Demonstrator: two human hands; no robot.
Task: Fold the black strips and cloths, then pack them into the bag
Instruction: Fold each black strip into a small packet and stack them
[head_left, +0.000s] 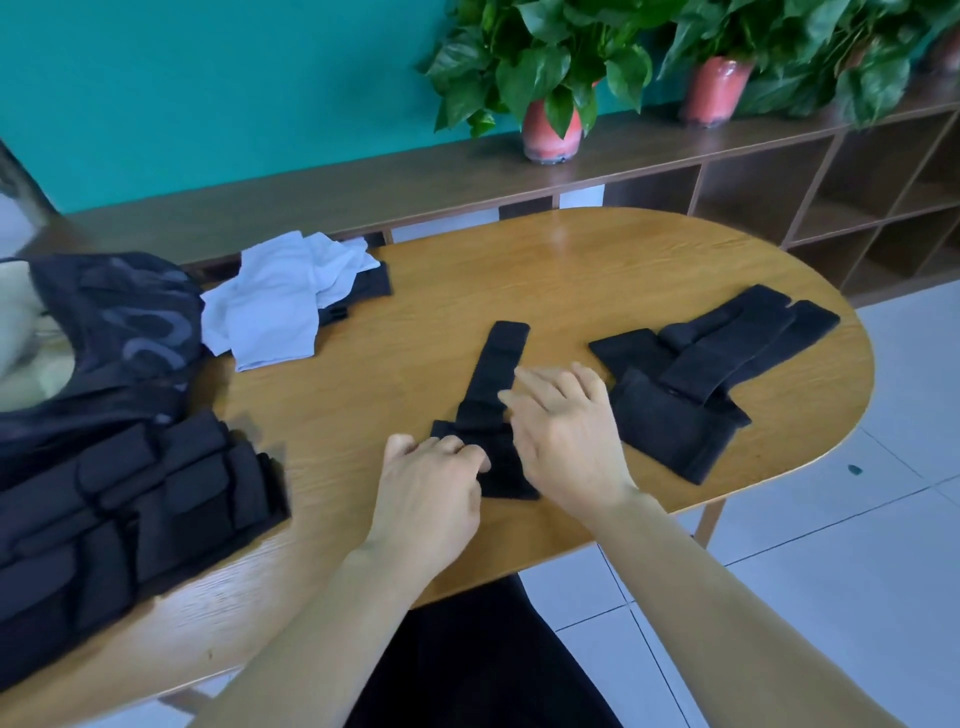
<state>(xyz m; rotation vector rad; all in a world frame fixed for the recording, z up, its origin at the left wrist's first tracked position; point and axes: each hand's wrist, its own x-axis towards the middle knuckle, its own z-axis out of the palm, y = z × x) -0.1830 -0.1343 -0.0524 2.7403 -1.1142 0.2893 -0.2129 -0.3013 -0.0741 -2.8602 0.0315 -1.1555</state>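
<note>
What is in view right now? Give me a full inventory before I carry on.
black strip: 1, black, table centre, under both hands
strip pile: 1 pile, black, table right
white cloth: 1, white, crumpled, table far left
black cloth: 1, black, partly under the white cloth
bag: 1, black, table left edge
table: 1, wooden, oval
potted plants: at least 2, green in red pots, shelf behind
left hand: fingers curled on strip's near end
right hand: fingers straight, lying on strip

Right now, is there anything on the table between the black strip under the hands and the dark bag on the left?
Nothing visible blocks it. The black strip lies under both hands, and bare table runs from it to the bag. The white cloth lies farther back, off that line.
</note>
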